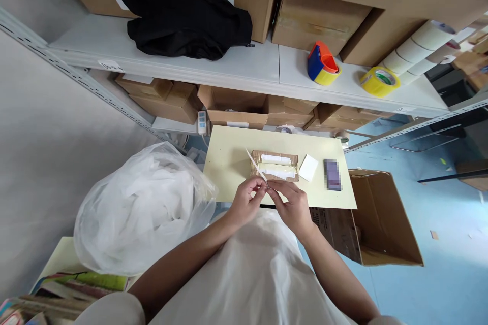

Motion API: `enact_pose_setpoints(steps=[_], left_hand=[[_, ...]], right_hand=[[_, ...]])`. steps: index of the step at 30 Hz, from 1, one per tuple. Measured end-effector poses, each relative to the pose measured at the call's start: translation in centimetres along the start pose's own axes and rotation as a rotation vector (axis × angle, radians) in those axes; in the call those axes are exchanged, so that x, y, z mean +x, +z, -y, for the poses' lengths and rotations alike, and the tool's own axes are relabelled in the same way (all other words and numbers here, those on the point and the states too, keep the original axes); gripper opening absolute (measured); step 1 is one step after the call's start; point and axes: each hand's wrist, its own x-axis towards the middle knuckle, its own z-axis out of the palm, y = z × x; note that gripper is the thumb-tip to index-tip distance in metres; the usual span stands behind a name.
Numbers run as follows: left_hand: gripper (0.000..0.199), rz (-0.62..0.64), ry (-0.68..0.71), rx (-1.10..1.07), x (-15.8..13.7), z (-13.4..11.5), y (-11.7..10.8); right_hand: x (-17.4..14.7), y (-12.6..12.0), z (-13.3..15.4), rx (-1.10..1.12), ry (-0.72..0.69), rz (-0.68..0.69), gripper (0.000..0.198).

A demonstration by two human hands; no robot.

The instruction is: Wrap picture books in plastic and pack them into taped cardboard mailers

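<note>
Between my two hands a thin white paper slip (256, 165) is held nearly edge-on, so its face does not show. My left hand (247, 200) pinches it with thumb and forefinger. My right hand (293, 207) pinches the same near corner, fingertips almost touching the left ones. Just beyond them, a small cardboard parcel (256, 158) wrapped in clear tape lies flat on the cream table (229, 150), with white strips on top. To its right are a white piece of paper or card (308, 168) and a dark purple rectangular thing (333, 174), blurred out.
A large clear plastic bag (133, 208) of white material bulges at left. An open cardboard box (389, 218) stands on the floor at right. The shelf (263, 63) behind holds black clothing (186, 15), a tape dispenser (323, 63), a tape roll (379, 81) and cartons.
</note>
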Motion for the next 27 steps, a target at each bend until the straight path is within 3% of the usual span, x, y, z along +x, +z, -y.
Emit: enact_pose_setpoints(steps=[8, 14, 17, 21, 24, 27], left_hand=[[0.020, 0.102, 0.053, 0.122, 1.2, 0.2, -0.7], [0.017, 0.042, -0.001, 0.361, 5.0, -0.3, -3.3], [0.012, -0.006, 0.060, 0.590, 8.2, -0.7, -5.3], [0.010, -0.116, 0.136, 0.931, 13.8, -0.8, -8.5], [0.011, -0.185, 0.080, 1.089, 18.7, -0.2, -11.0], [0.010, -0.274, -0.020, 1.109, 23.3, 0.9, -12.9]], right_hand=[[0.6, 0.0, -1.1, 0.128, 0.180, 0.065, 0.015], [2.1, -0.6, -4.0, 0.329, 0.437, -0.067, 0.021], [2.3, -1.2, -5.9, 0.376, 0.518, -0.133, 0.023], [1.8, -2.4, -8.3, 0.253, 0.574, -0.199, 0.029], [1.2, -3.7, -10.0, 0.137, 0.630, -0.236, 0.033], [0.6, -5.0, -11.5, 0.078, 0.686, -0.263, 0.036]])
